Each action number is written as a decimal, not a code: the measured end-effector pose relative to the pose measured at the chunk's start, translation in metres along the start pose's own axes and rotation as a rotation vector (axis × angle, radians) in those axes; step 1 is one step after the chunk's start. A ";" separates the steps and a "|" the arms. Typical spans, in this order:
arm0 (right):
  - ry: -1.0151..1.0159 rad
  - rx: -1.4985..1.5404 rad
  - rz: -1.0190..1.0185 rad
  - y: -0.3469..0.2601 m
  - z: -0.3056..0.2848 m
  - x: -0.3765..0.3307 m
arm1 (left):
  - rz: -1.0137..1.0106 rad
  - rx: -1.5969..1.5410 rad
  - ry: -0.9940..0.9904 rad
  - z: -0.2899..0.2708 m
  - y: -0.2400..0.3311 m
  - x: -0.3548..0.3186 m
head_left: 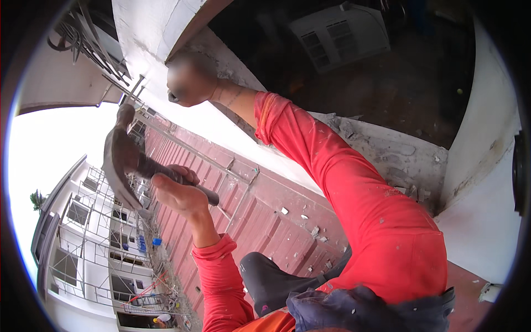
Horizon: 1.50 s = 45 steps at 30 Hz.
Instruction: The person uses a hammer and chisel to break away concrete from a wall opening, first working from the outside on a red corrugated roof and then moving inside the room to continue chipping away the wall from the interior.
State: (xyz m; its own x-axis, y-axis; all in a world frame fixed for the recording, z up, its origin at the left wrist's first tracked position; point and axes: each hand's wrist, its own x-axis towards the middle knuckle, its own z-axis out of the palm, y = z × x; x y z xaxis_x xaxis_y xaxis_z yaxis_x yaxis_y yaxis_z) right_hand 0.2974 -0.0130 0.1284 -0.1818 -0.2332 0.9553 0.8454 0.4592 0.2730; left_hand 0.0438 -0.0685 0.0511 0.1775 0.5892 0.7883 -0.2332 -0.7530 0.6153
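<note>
While the right hand (188,83) is pressed closed against the white wall edge (166,33), seemingly for support, the left hand (177,193) grips a hammer (119,160) raised beside it.

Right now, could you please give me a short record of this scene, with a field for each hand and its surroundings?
Left hand: closed around the dark handle of a hammer, head raised towards the upper left.
Right hand: blurred, up against the white wall edge; what it holds cannot be told.
Sleeves: red long sleeves on both arms.
Below: red ribbed roof strewn with small rubble.
Background: white building with scaffolding.
Above right: white air-conditioner unit in a dark recess.
</note>
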 end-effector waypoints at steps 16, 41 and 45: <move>0.144 0.067 -0.033 -0.027 0.030 0.034 | 0.106 -0.079 0.088 -0.038 0.002 0.001; 0.113 0.121 -0.036 -0.017 0.004 0.028 | 0.336 -0.241 -0.035 -0.002 0.022 0.017; 0.144 0.131 -0.008 -0.024 0.011 0.029 | 0.289 0.245 -0.143 0.012 -0.020 0.018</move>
State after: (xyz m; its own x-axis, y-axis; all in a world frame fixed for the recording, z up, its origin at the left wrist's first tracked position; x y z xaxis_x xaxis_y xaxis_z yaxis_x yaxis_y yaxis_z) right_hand 0.2668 -0.0214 0.1509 -0.1063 -0.3531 0.9295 0.7698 0.5625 0.3017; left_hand 0.0635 -0.0461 0.0532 0.2738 0.3094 0.9107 -0.0609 -0.9394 0.3375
